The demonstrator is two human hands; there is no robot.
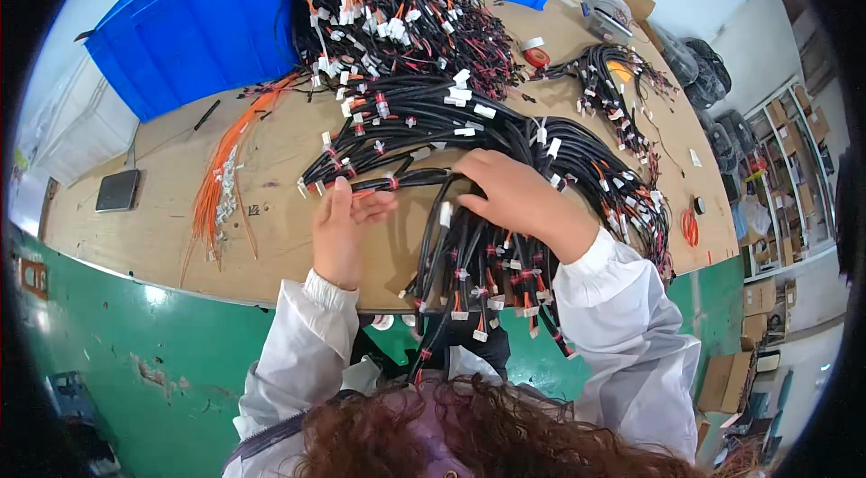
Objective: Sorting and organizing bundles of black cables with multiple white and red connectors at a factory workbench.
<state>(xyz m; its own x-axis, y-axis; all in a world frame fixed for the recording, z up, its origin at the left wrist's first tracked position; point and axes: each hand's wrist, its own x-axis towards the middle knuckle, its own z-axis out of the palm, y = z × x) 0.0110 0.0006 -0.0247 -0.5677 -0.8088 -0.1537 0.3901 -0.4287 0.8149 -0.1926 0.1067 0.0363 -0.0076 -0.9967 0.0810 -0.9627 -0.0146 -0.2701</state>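
A bundle of black-sleeved wire harnesses (pixel 419 131) with white connectors and red ties lies across the middle of the table. My right hand (pixel 514 194) is closed on one black wire harness (pixel 410 179) at the near side of the bundle. Beside that harness's left end, my left hand (pixel 350 224) has its thumb and fingers apart, and a bit of orange-red wire shows near its fingertips. Below my right hand, more black harness ends (pixel 496 271) hang over the table's front edge.
A large pile of harnesses (pixel 388 18) lies at the back next to a blue bin (pixel 198 27). Orange wires (pixel 225 171), a phone (pixel 118 190) and a pen (pixel 207 114) are on the left. At right are another harness bundle (pixel 604 81), red tape (pixel 537 57) and a red wire coil (pixel 690 227).
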